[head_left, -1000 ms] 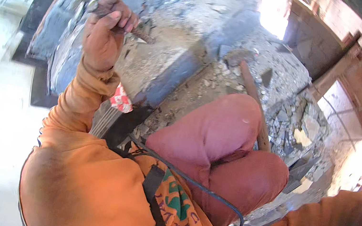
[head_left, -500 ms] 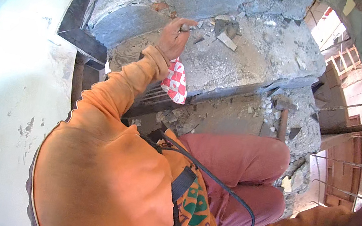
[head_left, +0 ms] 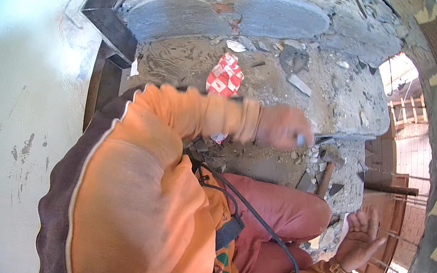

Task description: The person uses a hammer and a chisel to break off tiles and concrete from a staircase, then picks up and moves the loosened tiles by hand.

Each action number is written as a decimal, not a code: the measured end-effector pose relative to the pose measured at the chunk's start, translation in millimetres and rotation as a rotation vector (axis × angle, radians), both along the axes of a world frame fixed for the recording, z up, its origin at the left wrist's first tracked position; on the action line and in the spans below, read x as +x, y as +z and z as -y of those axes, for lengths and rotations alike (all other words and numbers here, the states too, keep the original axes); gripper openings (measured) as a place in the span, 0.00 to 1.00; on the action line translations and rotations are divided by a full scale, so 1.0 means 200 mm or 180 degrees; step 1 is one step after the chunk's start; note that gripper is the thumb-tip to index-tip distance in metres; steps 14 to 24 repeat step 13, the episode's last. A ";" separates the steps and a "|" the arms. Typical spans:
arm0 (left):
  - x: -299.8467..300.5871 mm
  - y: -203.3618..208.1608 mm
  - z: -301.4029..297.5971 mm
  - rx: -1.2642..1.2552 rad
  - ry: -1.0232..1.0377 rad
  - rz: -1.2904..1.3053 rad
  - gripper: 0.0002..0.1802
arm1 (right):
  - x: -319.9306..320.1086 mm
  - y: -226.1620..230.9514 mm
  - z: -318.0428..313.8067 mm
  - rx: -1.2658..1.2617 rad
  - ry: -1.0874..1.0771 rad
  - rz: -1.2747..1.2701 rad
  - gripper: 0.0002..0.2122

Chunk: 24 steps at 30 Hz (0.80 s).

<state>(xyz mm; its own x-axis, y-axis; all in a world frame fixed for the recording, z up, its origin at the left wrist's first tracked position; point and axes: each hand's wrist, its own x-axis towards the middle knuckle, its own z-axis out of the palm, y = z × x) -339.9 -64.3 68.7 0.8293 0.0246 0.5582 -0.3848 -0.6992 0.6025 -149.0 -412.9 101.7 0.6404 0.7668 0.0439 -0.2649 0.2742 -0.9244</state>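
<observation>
My left hand (head_left: 285, 127), blurred by motion, is closed and held above the front edge of the broken step (head_left: 268, 72). Something small and pale grey shows at its fingers; I cannot make out its kind. At the right my right hand (head_left: 359, 241) is raised with its fingers apart and nothing in it. Beyond my left forearm lies a red and white checkered wrapper or cloth (head_left: 225, 74), partly hidden by the sleeve. A hammer with a wooden handle (head_left: 325, 179) rests on the rubble, between my two hands.
Loose chips and a flat pale fragment (head_left: 300, 85) lie on the step. A white wall (head_left: 20, 101) with dark framing (head_left: 109, 32) stands at the left. On the right a rough opening shows bars and a brown door (head_left: 387, 225). A black cable (head_left: 291, 252) crosses my lap.
My left hand has swung from the far part of the step right and nearer. My right hand has come in from the right rim, now showing its palm. The view has shifted.
</observation>
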 end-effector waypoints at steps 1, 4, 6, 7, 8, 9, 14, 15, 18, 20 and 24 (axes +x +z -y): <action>-0.03 0.07 0.03 0.0422 0.0200 0.0173 0.09 | 0.02 -0.06 0.00 -0.0215 -0.0165 -0.0115 0.35; -0.15 0.28 -0.06 0.1243 0.1000 0.0438 0.11 | 0.07 -0.29 -0.04 -0.1311 -0.0516 -0.0066 0.32; -0.17 0.20 -0.27 0.1029 0.1895 0.0258 0.13 | 0.10 -0.42 -0.04 -0.1755 -0.0389 0.0172 0.25; -0.23 0.12 -0.31 0.0966 0.2099 -0.0142 0.14 | 0.13 -0.49 -0.05 -0.1940 -0.0384 0.0293 0.24; -0.27 0.03 -0.37 0.0896 0.2302 -0.0512 0.15 | 0.15 -0.53 -0.06 -0.2043 -0.0293 0.0341 0.23; -0.32 -0.04 -0.36 0.0679 0.2166 -0.0475 0.12 | 0.16 -0.57 -0.08 -0.2139 -0.0172 0.0372 0.21; -0.38 0.01 -0.04 0.1070 0.1268 -0.1300 0.13 | 0.31 -0.87 -0.04 -0.2466 0.0149 0.1197 0.22; -0.38 0.01 -0.04 0.1070 0.1268 -0.1300 0.13 | 0.31 -0.87 -0.04 -0.2466 0.0149 0.1197 0.22; -0.38 0.01 -0.04 0.1070 0.1268 -0.1300 0.13 | 0.31 -0.87 -0.04 -0.2466 0.0149 0.1197 0.22; -0.38 0.01 -0.04 0.1070 0.1268 -0.1300 0.13 | 0.31 -0.87 -0.04 -0.2466 0.0149 0.1197 0.22; -0.38 0.01 -0.04 0.1070 0.1268 -0.1300 0.13 | 0.31 -0.87 -0.04 -0.2466 0.0149 0.1197 0.22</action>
